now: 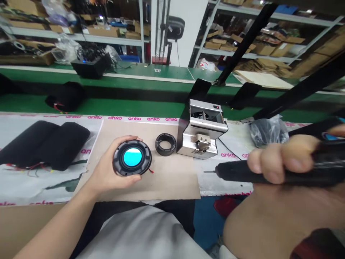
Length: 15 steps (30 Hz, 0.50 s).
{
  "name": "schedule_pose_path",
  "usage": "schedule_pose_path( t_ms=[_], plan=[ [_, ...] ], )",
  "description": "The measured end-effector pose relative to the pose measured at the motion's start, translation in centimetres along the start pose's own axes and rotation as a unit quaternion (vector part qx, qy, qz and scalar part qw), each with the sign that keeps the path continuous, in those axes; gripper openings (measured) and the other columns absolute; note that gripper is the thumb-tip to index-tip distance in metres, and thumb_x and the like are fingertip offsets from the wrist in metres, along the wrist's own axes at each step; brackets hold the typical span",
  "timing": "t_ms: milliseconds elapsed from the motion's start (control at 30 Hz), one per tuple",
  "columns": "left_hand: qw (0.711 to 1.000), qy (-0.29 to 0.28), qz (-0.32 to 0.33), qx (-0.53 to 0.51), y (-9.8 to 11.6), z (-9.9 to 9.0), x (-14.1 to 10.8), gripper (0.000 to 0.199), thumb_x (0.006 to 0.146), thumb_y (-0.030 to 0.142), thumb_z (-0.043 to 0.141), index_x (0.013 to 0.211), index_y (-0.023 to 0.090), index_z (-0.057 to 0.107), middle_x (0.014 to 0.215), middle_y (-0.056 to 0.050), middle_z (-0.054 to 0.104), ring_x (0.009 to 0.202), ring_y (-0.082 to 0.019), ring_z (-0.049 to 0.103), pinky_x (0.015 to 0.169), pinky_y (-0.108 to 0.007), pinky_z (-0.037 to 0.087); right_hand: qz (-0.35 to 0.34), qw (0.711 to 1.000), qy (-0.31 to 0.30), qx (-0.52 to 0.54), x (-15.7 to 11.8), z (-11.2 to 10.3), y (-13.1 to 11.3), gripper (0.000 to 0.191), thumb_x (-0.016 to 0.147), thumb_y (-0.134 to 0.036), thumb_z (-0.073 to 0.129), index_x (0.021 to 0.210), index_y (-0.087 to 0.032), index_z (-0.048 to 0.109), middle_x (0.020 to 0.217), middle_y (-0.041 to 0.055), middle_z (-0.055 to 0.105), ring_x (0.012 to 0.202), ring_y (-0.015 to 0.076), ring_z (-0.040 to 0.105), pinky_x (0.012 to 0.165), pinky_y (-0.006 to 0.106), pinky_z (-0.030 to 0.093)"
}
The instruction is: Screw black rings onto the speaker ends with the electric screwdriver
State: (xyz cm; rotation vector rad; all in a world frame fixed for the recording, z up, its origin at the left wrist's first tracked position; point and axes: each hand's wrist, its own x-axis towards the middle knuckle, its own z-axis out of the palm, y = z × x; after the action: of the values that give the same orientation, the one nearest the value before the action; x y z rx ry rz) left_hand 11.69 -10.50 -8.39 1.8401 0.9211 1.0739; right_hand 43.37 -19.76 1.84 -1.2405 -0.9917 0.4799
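Note:
Fingers and thumb of my left hand (107, 169) wrap the left side of a round black housing with a shiny cyan lens (132, 157). A short red-tipped wire pokes out at its lower right. To its right a black ring (165, 144) lies on the brown cardboard sheet (172, 183). My right hand (283, 158), partly blurred, grips a black electric screwdriver (242, 171) held level, its thin bit pointing left, apart from the housing.
Behind the ring stands a metal screw feeder (203, 129) with a cable. Black padded pieces (45, 144) with red wires lie at left, and a clear plastic bag (269, 131) sits at right. Dark slanted posts (245, 43) rise at the back right, before shelves of boxes.

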Motion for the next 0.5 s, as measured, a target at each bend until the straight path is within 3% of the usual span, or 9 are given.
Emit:
schedule_pose_path(
  t_ms=[67,133,200,267,367,500],
  plan=[
    [1.000,-0.004,-0.004,-0.003,-0.2,-0.1,0.0,0.088,0.067,0.043,0.099,0.141,0.024,0.056,0.144,-0.017,0.068,0.137,-0.041,0.065,0.116,-0.052,0.051,0.045,0.994,-0.047,0.089,-0.7,1.6,0.7,0.039,0.085,-0.051,0.089,0.108,-0.031,0.066,0.066,-0.0058,0.054,0.043,0.0089,0.046,0.044,0.024,0.043],
    [1.000,-0.002,-0.002,-0.004,-0.3,0.0,-0.1,0.087,0.068,0.042,0.099,0.141,0.024,0.054,0.144,-0.017,0.068,0.136,-0.040,0.066,0.116,-0.053,0.051,0.161,0.972,-0.148,0.086,-1.7,3.8,1.9,0.044,0.075,-0.031,0.096,0.110,-0.027,0.069,0.079,-0.0027,0.068,0.047,0.0109,0.057,0.041,0.022,0.048],
    [1.000,0.003,-0.001,-0.005,-0.3,0.0,-0.2,0.087,0.069,0.043,0.098,0.141,0.024,0.054,0.144,-0.017,0.068,0.135,-0.040,0.066,0.114,-0.052,0.053,0.255,0.929,-0.259,0.065,-2.5,6.2,3.5,0.055,0.072,-0.024,0.095,0.120,-0.025,0.069,0.088,-0.0015,0.072,0.052,0.0118,0.062,0.043,0.022,0.053],
    [1.000,0.006,-0.005,-0.004,-0.2,0.1,-0.1,0.088,0.068,0.046,0.098,0.140,0.023,0.054,0.143,-0.017,0.068,0.134,-0.040,0.067,0.113,-0.052,0.054,0.287,0.891,-0.343,0.075,-2.9,8.3,5.1,0.067,0.072,-0.021,0.094,0.132,-0.026,0.065,0.089,-0.0023,0.072,0.053,0.0116,0.063,0.047,0.023,0.055],
    [1.000,0.008,-0.015,-0.005,0.2,0.4,0.0,0.089,0.066,0.047,0.099,0.139,0.023,0.055,0.142,-0.017,0.068,0.131,-0.040,0.069,0.110,-0.051,0.057,0.305,0.869,-0.377,0.098,-3.0,10.3,6.6,0.077,0.071,-0.019,0.093,0.139,-0.029,0.061,0.101,-0.0009,0.075,0.057,0.0107,0.064,0.050,0.022,0.056],
    [0.999,0.026,-0.024,-0.016,0.8,1.1,0.0,0.088,0.067,0.047,0.099,0.139,0.023,0.054,0.142,-0.016,0.070,0.132,-0.040,0.070,0.111,-0.051,0.058,0.305,0.882,-0.354,0.068,-3.0,11.0,6.6,0.072,0.065,-0.014,0.092,0.130,-0.025,0.065,0.104,0.0001,0.073,0.062,0.0115,0.064,0.048,0.022,0.058]
  ],
)
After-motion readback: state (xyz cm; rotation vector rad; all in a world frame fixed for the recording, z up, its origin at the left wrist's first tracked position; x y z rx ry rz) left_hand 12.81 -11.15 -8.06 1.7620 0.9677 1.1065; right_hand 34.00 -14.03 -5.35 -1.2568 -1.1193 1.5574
